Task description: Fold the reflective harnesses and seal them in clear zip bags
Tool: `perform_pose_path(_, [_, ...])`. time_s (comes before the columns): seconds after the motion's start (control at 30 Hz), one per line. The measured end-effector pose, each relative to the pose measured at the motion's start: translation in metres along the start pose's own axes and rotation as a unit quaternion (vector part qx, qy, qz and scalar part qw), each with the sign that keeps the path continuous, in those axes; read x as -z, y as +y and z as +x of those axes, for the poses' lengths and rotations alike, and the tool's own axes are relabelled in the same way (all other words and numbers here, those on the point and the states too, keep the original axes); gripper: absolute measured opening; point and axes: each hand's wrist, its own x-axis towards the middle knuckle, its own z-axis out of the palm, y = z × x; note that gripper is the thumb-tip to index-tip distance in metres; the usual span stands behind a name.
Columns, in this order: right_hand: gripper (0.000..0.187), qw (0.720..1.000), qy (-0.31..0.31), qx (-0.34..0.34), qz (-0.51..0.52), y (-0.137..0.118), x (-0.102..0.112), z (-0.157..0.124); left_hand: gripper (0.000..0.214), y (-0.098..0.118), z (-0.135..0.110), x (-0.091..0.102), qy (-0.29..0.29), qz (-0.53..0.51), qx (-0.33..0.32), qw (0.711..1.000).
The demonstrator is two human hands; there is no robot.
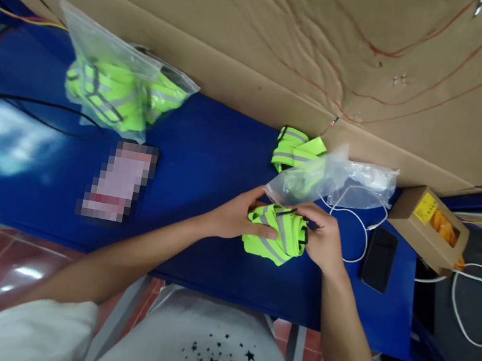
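Close to the table's front edge, my left hand (237, 214) grips a folded neon-yellow reflective strap (275, 236) with grey stripes and black buckles. Its thumb lies across the front of the bundle. My right hand (324, 239) closes round the other side, its fingertips partly hidden behind the strap. Just behind it, a clear plastic bag (306, 182) stands up, touching or very near my fingers; I cannot tell which. Another folded reflective strap (296, 147) sits behind that bag, by the cardboard.
Bagged neon straps (111, 92) lie at the back left of the blue table (208, 156). A blurred-out phone-like item (119, 181) is nearer. On the right are a black phone (379, 259), a white cable (365, 246) and a cardboard box (428, 229). A cardboard panel (245, 50) rises behind.
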Motion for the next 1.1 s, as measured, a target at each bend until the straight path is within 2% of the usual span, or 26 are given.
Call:
perform_pose_path(0.17, [0.029,0.999,-0.001,0.000,-0.050,-0.001,0.006,0.000,0.057,0.002,0.002,0.002,0.025,0.059,0.008,0.998])
perform_pose_path(0.3, [0.011,0.993,0.090,-0.057,-0.050,-0.015,0.010,0.000,0.052,0.002,0.003,0.003,0.072,0.055,0.038,0.995])
perform_pose_path(0.37, [0.009,0.993,0.089,-0.055,-0.061,-0.020,0.011,-0.001,0.048,0.000,0.004,0.004,0.094,0.062,0.044,0.993])
perform_pose_path(0.47, [0.012,0.992,0.063,0.000,-0.113,-0.021,0.007,-0.002,0.048,-0.003,0.005,0.002,0.145,0.073,0.039,0.986])
perform_pose_path(0.6, [0.016,0.975,0.053,0.075,-0.202,-0.018,0.004,-0.003,0.051,-0.001,0.005,-0.007,0.236,0.070,0.017,0.969])
perform_pose_path(0.73, [0.016,0.972,0.048,0.106,-0.202,-0.017,0.008,-0.004,0.051,0.003,0.004,-0.013,0.246,0.005,-0.009,0.969])
perform_pose_path(0.87, [0.023,0.963,0.072,0.150,-0.210,-0.016,0.008,-0.006,0.051,0.003,0.004,-0.016,0.277,-0.032,-0.072,0.958])
perform_pose_path(1.0, [0.029,0.943,0.102,0.205,-0.243,-0.009,-0.008,-0.009,0.048,-0.002,0.004,-0.019,0.310,-0.049,-0.101,0.944])
perform_pose_path(1.1, [0.027,0.938,0.090,0.225,-0.247,-0.004,-0.027,-0.010,0.046,-0.005,0.005,-0.020,0.350,-0.062,-0.118,0.927])
